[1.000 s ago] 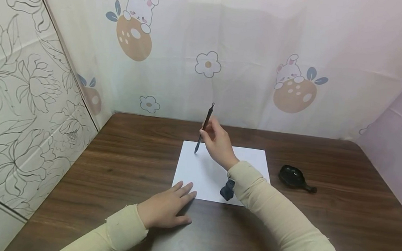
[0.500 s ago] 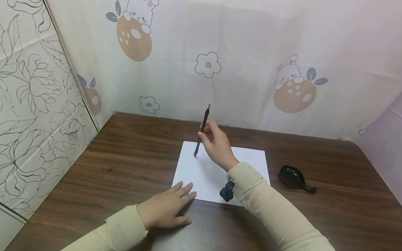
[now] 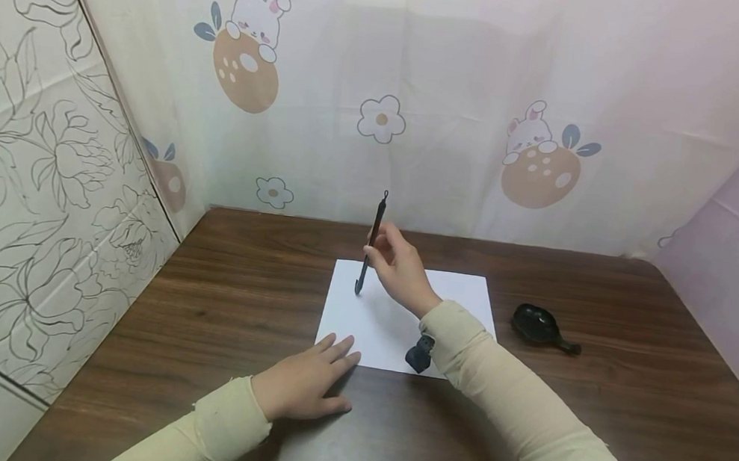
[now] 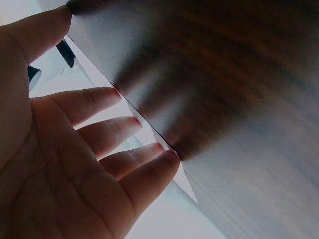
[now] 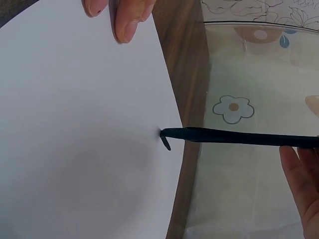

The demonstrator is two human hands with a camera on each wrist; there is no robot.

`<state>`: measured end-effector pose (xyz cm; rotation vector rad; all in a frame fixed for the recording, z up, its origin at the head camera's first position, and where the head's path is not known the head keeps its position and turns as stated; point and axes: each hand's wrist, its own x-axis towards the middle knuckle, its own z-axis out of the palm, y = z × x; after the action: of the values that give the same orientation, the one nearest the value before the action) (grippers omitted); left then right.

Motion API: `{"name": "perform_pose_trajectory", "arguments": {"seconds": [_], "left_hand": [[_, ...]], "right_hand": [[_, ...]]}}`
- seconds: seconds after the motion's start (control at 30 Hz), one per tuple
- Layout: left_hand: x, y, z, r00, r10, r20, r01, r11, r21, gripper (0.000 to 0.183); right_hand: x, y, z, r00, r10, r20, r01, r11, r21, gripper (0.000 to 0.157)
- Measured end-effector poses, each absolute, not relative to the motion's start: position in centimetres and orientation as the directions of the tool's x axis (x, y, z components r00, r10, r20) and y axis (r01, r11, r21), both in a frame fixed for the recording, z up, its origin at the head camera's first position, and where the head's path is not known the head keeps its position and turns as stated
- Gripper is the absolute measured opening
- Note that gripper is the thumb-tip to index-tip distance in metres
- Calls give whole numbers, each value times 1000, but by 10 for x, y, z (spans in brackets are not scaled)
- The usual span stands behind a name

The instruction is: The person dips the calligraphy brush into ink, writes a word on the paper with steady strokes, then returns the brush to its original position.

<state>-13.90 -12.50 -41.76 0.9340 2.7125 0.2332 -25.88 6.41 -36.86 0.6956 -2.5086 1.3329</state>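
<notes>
My right hand (image 3: pixel 403 272) pinches a dark ink brush (image 3: pixel 374 232) by its shaft, with a hanging loop at the top end. The brush stands nearly upright, its tip down at the left part of a white sheet of paper (image 3: pixel 370 321). A short dark stroke (image 5: pixel 166 143) shows at the tip in the right wrist view. My left hand (image 3: pixel 306 382) lies flat with fingers spread, several fingertips resting on the sheet's near left corner. In the left wrist view the left palm (image 4: pixel 65 174) shows, holding nothing.
A dark dish with a short handle (image 3: pixel 537 325) stands right of the sheet on the brown wooden table (image 3: pixel 233 306). A small dark device (image 3: pixel 419 354) hangs by the right cuff, over the paper. Printed curtains (image 3: pixel 457 44) close off the back and sides.
The brush tip has moved slightly toward me along the sheet, and a short dark stroke now shows there. The brush is more upright. My left hand has stayed in place.
</notes>
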Motion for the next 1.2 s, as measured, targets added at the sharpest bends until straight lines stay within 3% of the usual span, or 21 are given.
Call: {"name": "perform_pose_trajectory", "arguments": {"seconds": [0.73, 1.2], "left_hand": [[-138, -126, -418, -757, 630, -175, 588, 773, 240, 70], [-139, -126, -419, -754, 636, -163, 599, 768, 226, 70]], "right_hand": [[-248, 63, -365, -873, -337, 352, -475, 427, -770, 23], [-249, 68, -355, -862, -324, 391, -502, 431, -750, 23]]}}
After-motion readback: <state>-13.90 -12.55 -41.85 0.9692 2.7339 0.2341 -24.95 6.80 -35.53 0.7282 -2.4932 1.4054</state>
